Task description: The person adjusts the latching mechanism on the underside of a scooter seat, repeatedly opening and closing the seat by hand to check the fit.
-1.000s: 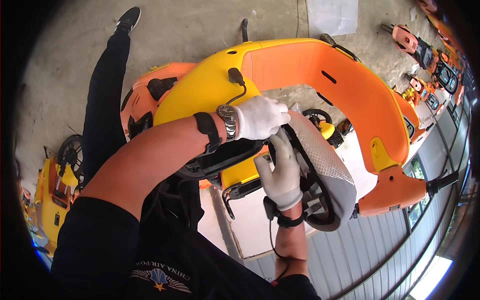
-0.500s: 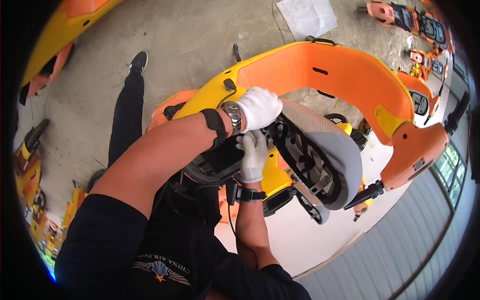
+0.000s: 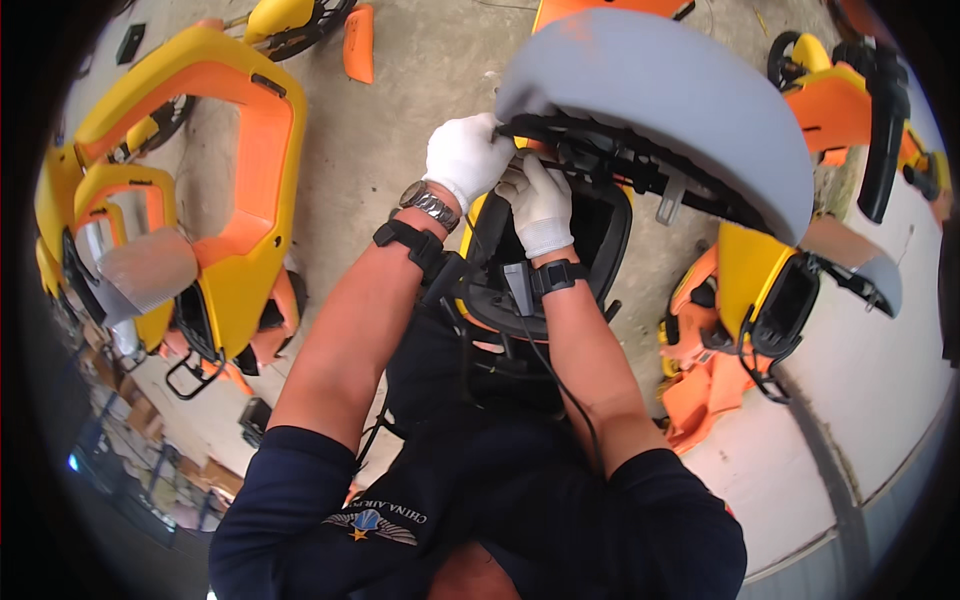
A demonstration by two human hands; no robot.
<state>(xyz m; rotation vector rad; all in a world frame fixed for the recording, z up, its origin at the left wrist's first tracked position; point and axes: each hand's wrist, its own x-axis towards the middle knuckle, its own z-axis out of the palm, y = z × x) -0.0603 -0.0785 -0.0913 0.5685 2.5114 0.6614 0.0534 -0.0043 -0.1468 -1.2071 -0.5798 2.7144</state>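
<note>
A large grey padded seat (image 3: 670, 110) is tipped up in front of me, its black underside frame (image 3: 620, 165) facing me. Both hands wear white gloves and meet at the near left edge of that frame. My left hand (image 3: 465, 160), with a metal watch and a black strap on the wrist, grips the seat's edge. My right hand (image 3: 540, 205) is closed on the black frame just beside it. Below them sits a black hollow housing (image 3: 590, 250) on a yellow body. A black cable (image 3: 555, 375) runs along my right forearm.
Several yellow and orange ride-on vehicle bodies stand around on the concrete floor: one at left (image 3: 215, 190) with a grey seat (image 3: 150, 270), another at right (image 3: 770, 300), more at top right (image 3: 850, 100). A loose orange panel (image 3: 358, 42) lies at the top.
The view has swung sharply; the grey seat now stands higher and nearer. My right hand has come up beside my left at the seat's frame edge. Both hands keep hold.
</note>
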